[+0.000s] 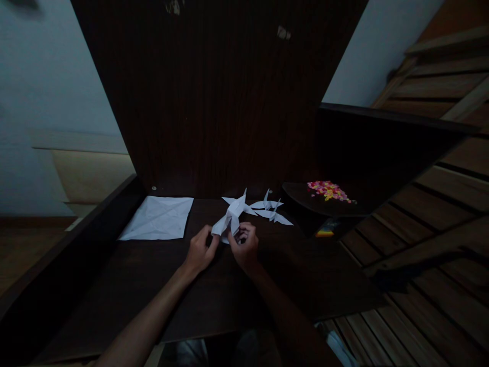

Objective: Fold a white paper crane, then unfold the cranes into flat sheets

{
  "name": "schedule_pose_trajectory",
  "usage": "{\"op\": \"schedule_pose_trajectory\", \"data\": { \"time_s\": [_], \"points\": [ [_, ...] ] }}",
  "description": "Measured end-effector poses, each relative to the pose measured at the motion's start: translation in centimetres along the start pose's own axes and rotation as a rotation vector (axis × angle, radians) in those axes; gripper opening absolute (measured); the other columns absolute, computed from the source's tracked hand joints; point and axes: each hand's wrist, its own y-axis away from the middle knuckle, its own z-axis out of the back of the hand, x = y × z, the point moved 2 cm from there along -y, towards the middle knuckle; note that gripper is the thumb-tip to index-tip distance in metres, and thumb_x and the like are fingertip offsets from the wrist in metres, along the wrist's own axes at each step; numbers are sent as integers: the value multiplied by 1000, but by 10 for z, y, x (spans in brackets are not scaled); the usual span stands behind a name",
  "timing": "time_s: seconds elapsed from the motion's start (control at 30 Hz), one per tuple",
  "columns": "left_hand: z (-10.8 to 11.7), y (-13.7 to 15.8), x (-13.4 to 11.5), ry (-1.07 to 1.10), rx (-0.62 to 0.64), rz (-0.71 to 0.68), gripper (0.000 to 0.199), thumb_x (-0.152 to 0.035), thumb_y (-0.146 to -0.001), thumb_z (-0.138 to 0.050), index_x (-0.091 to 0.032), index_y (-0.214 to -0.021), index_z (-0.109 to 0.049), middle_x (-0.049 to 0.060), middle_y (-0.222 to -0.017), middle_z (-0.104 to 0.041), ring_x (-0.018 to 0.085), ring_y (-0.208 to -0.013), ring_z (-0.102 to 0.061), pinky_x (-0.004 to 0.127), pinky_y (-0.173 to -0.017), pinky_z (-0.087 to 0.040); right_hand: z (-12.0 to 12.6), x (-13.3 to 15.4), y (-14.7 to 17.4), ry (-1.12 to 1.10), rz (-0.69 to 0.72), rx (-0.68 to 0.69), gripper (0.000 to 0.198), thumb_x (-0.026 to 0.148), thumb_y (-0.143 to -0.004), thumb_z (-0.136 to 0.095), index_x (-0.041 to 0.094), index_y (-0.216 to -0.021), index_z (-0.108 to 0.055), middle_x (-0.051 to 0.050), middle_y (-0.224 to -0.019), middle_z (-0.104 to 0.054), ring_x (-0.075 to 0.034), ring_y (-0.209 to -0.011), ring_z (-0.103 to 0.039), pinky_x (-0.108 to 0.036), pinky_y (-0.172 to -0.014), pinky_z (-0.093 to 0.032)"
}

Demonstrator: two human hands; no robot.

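Note:
Between my two hands is a partly folded piece of white paper, with flaps pointing down toward me. My left hand pinches its left flap between thumb and fingers. On the other side, my right hand grips the right flap, fingers curled behind it. Just beyond lies a folded white paper crane, partly hidden by the held paper. Two more paper cranes, a far one and a nearer one, rest to its right on the dark wooden desk.
A creased white sheet lies flat at the left. Small pink, red and yellow pieces are heaped on a rounded corner shelf at the right. A raised side board edges the desk's left; a tall dark panel stands behind.

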Motion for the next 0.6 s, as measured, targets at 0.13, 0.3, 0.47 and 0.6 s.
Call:
{"op": "schedule_pose_trajectory", "data": {
  "time_s": [0.13, 0.3, 0.47, 0.6],
  "points": [
    [3, -2, -2, 56, 51, 61, 13, -28, -87, -46, -20, -78, -51, -1, -69, -57, 14, -62, -55, 25, -59, -44, 3, 3, -3, 50, 40, -34, 22, 20, -76, -62, 20, -91, -47, -4, -84, -60, -12, -59, -57, -23, -51, -47],
    [4, -4, -4, 121, 107, 110, 18, -30, -84, -45, -21, -69, -46, -2, -62, -52, 14, -58, -50, 24, -56, -40, 7, 3, -7, 95, 86, -56, 21, 16, -76, -60, 19, -94, -49, -5, -86, -59, -14, -66, -57, -26, -56, -48],
    [3, -5, -2, 194, 141, 211, 21, -32, -84, -47, -20, -67, -49, -2, -60, -52, 14, -58, -51, 25, -57, -39, 8, 9, -9, 125, 174, -48, 17, 14, -79, -57, 18, -96, -54, -7, -87, -60, -18, -75, -57, -28, -59, -48],
    [1, -6, 2, 328, 121, 302, 23, -35, -86, -47, -19, -71, -54, -1, -63, -57, 15, -61, -55, 26, -60, -42, 10, 13, -12, 140, 184, -43, 11, 13, -85, -52, 19, -92, -59, -8, -88, -63, -19, -78, -56, -31, -65, -47]
  ]
}}
